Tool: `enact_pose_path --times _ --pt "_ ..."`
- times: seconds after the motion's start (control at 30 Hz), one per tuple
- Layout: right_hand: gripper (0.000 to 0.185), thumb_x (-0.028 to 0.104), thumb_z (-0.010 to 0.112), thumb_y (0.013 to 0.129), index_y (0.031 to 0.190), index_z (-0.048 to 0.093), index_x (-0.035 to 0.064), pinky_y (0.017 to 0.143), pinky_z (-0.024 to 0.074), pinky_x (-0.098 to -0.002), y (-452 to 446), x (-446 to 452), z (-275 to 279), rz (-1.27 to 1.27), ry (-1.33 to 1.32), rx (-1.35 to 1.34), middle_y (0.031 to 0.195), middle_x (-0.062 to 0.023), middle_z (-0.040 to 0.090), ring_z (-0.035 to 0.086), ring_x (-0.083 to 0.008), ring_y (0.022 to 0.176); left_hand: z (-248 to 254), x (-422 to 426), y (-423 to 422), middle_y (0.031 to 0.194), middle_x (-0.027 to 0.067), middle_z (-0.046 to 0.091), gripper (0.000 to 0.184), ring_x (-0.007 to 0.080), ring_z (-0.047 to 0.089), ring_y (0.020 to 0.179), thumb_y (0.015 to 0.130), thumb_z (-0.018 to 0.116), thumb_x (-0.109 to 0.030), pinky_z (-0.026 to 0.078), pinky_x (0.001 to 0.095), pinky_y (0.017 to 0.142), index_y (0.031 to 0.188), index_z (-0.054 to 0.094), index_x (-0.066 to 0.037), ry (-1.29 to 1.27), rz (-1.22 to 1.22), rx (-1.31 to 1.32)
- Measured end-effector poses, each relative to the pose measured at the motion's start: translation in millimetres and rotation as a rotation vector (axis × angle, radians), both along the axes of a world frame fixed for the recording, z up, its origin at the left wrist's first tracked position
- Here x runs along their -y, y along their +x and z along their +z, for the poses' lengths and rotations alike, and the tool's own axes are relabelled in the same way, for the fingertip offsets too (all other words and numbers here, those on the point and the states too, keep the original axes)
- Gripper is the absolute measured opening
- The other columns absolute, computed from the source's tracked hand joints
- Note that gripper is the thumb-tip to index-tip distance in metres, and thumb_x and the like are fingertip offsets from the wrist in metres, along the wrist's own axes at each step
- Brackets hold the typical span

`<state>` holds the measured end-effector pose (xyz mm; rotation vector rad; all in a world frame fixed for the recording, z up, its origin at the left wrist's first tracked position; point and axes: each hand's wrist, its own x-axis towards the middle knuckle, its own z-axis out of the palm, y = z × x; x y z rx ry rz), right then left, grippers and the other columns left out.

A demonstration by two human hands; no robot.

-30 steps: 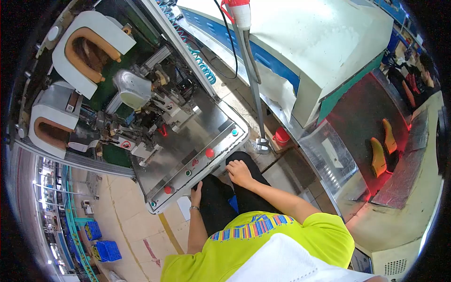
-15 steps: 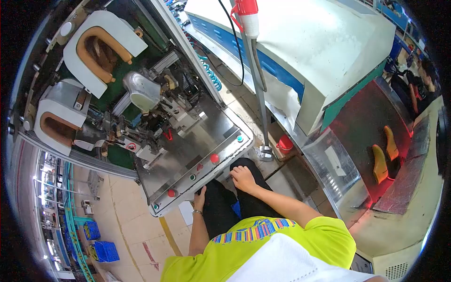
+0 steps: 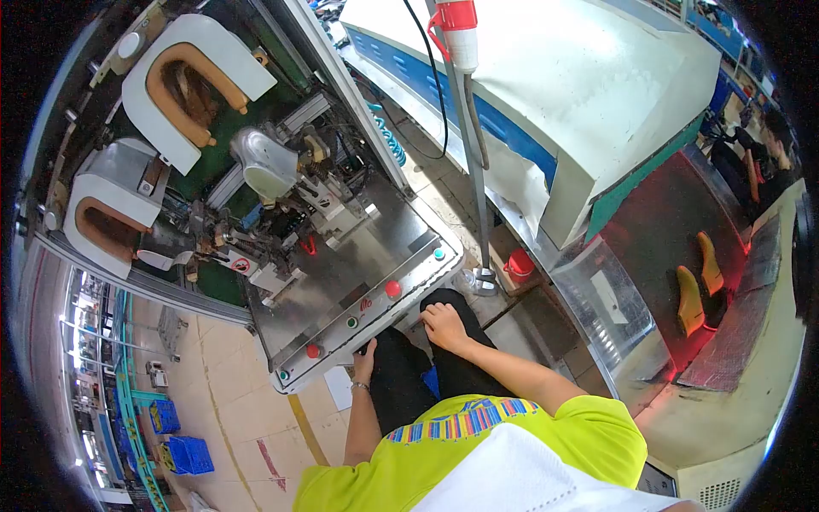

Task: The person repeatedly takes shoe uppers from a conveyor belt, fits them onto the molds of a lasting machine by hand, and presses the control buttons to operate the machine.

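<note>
My right hand (image 3: 444, 327) rests on my right thigh, its fingers loosely curled, and whether anything is under them is hidden. Beside my left thigh is my left hand (image 3: 364, 360), just below the front edge of the machine; its fingers are mostly hidden and something dark shows at their tips. The machine's metal table (image 3: 341, 273) has red and green buttons along its front panel (image 3: 373, 314). Above the table stand a silver metal form (image 3: 265, 164) and clamps. Two white blocks with brown padded U-shaped openings (image 3: 162, 102) are at the upper left.
To the right is a white and blue machine (image 3: 597, 77), with a red-lit belt (image 3: 657, 230) carrying two yellow-brown shoe-shaped pieces (image 3: 689, 301). A red bucket (image 3: 519, 264) and a metal pole (image 3: 474, 188) stand between the machines. Blue crates (image 3: 189, 455) lie lower left. Another person (image 3: 768, 162) is far right.
The view has shifted, so the machines appear slightly farther right and lower. Both hands keep their places at my thighs.
</note>
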<state>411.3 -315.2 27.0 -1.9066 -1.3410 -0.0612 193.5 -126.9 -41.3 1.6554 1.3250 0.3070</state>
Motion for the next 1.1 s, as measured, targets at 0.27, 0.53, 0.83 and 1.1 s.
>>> enact_pose_path --times 0.27,0.53,0.83,1.1 --pt "0.012 0.010 0.058 0.070 0.081 0.058 0.0079 0.068 0.0381 -0.0350 -1 0 0 -0.009 0.004 0.002 0.079 -0.0061 0.052 0.050 -0.0234 0.079 -4 -2 -2 0.135 0.0238 0.035 0.101 0.0330 0.031 0.128 0.067 0.066 -0.061 0.025 0.0344 0.105 0.132 0.030 0.008 0.010 0.007 -0.021" --pt "0.013 0.011 0.059 0.070 0.083 0.059 0.0081 0.068 0.0381 -0.0351 0 0 0 -0.011 -0.002 0.007 0.080 -0.0059 0.052 0.050 -0.0234 0.080 1 2 -1 0.136 0.0244 0.035 0.100 0.0331 0.030 0.129 0.069 0.064 -0.061 0.024 0.0345 0.106 0.132 0.030 0.008 0.025 -0.023 0.003" --pt "0.011 0.009 0.058 0.071 0.082 0.059 0.0077 0.066 0.0374 -0.0356 0 -1 -2 -0.003 0.005 0.013 0.077 -0.0059 0.052 0.050 -0.0236 0.078 1 2 1 0.134 0.0194 0.040 0.086 0.0290 0.037 0.125 0.073 0.066 -0.051 0.028 0.0317 0.103 0.130 0.037 0.006 0.068 0.009 -0.026" --pt "0.010 0.008 0.058 0.071 0.081 0.059 0.0073 0.067 0.0377 -0.0353 -1 -4 -4 -0.007 0.016 0.012 0.077 -0.0056 0.052 0.051 -0.0235 0.079 5 6 0 0.127 0.0222 0.047 0.091 0.0325 0.041 0.122 0.069 0.063 -0.061 0.029 0.0330 0.102 0.126 0.043 0.006 0.109 0.026 -0.086"
